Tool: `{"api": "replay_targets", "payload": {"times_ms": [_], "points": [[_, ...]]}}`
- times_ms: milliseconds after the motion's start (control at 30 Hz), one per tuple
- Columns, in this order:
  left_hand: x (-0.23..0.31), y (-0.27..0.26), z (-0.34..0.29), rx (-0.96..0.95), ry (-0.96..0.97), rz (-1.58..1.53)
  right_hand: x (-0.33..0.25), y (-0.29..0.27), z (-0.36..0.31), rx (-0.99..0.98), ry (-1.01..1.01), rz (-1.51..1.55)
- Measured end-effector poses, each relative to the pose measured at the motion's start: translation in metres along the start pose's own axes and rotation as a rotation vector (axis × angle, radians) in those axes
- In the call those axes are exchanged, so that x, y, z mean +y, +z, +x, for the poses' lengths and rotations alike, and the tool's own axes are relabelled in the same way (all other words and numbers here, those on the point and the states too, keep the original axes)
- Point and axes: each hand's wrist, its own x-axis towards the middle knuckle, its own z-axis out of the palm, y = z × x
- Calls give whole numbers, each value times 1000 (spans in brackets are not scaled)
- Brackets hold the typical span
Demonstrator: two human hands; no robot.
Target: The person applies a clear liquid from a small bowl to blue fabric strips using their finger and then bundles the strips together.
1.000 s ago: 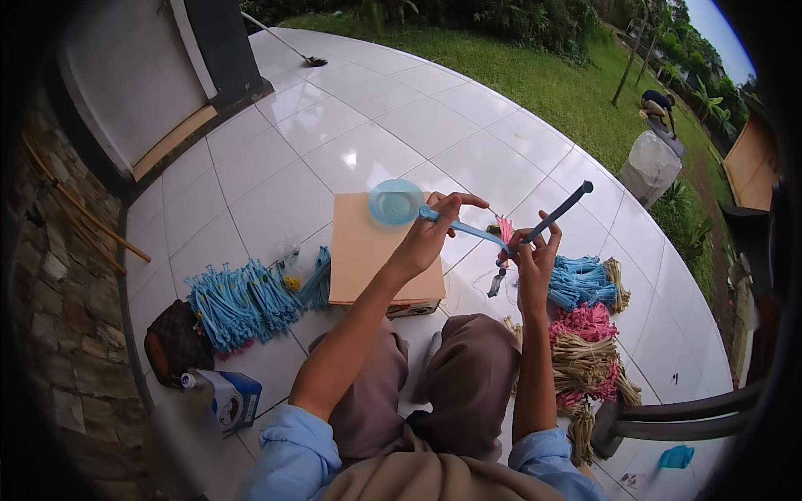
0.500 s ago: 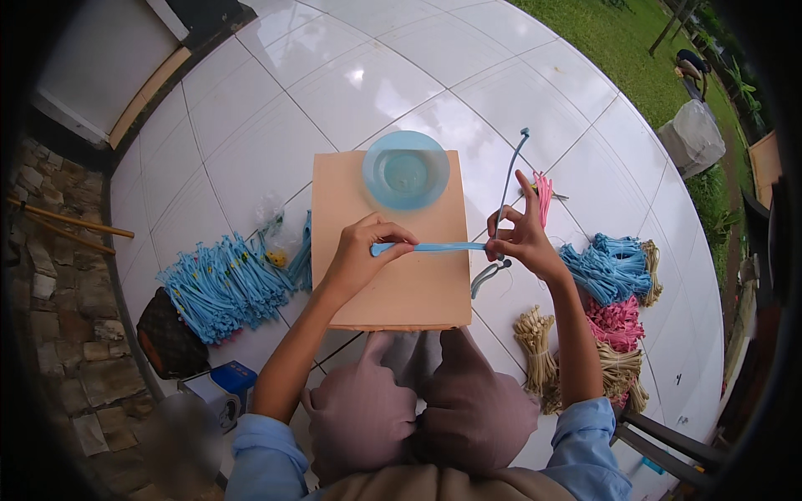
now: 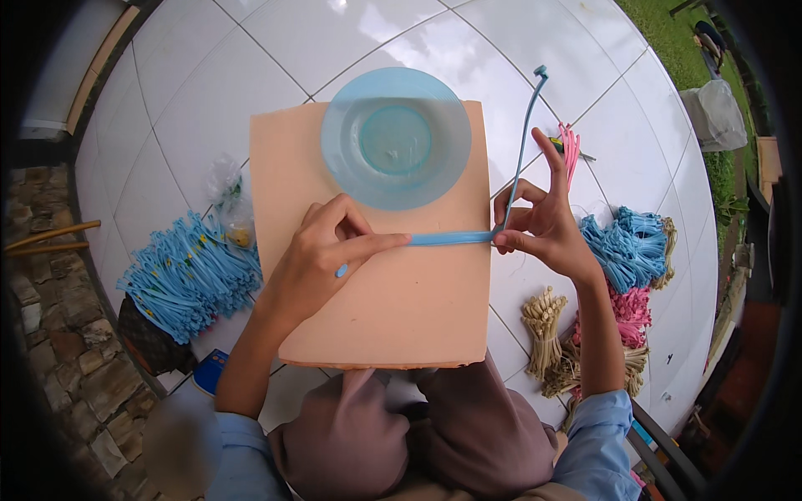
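Observation:
A flat light-blue cord [image 3: 451, 239] is stretched level above the tan board [image 3: 384, 326]. My left hand [image 3: 322, 250] pinches it between thumb and forefinger; a short blue end pokes out below that hand. At the cord's other end, my right hand [image 3: 547, 230] pinches with thumb and fingertips, its forefinger raised. From this right-hand grip a thin darker blue length [image 3: 526, 125] rises, with a small knob at its tip. Beyond my hands, a translucent blue bowl [image 3: 347, 179] rests on the far part of the board.
Left of the board lie a large pile of blue cords [image 3: 192, 271] and a clear plastic bag [image 3: 234, 200]. To the right are blue bundles [image 3: 622, 250], pink bundles [image 3: 631, 313] and beige bundles [image 3: 543, 330]. Pink strands [image 3: 571, 154] lie farther off on the white tiles.
The view has shifted, and the board and bowl appear larger. The cord stays stretched between both hands. A grey looped item beside the board no longer shows.

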Motion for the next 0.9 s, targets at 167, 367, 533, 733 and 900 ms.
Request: {"api": "replay_targets", "payload": {"times_ms": [167,367,533,733,900], "points": [[-2,-1,1,8,-22,-35,-4,0,3,2,0,-19],[-3,-3,-1,-53,-27,21,-1,-1,4,-3,1,-5],[-4,-2,1,-46,-22,36,4,-2,5,-2,3,4],[-5,0,2,-29,-5,12,8,-2,6,14,38,32],[-3,1,0,-41,6,34,6,-4,7,-16,70,44]]}}
